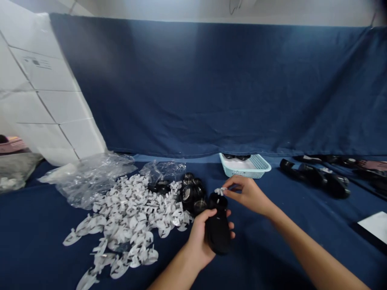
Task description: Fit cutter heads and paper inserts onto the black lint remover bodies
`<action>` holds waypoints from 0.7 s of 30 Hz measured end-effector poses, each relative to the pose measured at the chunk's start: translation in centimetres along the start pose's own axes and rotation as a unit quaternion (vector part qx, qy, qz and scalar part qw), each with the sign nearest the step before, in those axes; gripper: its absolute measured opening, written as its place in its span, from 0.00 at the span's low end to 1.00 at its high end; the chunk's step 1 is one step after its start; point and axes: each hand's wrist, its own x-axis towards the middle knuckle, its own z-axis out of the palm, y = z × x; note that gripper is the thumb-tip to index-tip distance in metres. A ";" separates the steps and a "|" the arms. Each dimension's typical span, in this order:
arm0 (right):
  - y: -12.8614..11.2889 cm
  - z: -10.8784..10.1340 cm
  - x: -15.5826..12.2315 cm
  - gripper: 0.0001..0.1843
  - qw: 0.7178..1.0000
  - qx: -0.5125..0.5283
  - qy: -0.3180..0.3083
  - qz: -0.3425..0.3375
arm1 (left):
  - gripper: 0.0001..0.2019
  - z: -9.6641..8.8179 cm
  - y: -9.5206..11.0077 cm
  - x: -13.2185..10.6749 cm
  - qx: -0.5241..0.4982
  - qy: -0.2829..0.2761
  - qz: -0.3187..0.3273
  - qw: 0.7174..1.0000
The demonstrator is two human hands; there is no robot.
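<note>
One black shoe (217,229) is gripped by the left hand (198,237), its fingers closed around the shoe's side, in the foreground of the blue cloth surface (36,241). One small white paper piece (220,191) is pinched by the right hand (248,195) just above the shoe. Beside the shoe, a cluster of black shoes (190,197) is seen, their number unclear. A heap of white paper pieces (130,225), too many to count, is spread to the left. Two clear plastic bags (87,181) lie behind it. One light blue plastic basket (244,169) holds a white sheet (242,163) and dark items. More black shoes (314,179) lie to the right.
</note>
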 end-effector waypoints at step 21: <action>-0.4 0.9 -0.1 0.05 0.993 -0.061 0.009 -0.102 | 0.18 0.2 0.4 -0.3 0.004 -0.038 0.000 0.999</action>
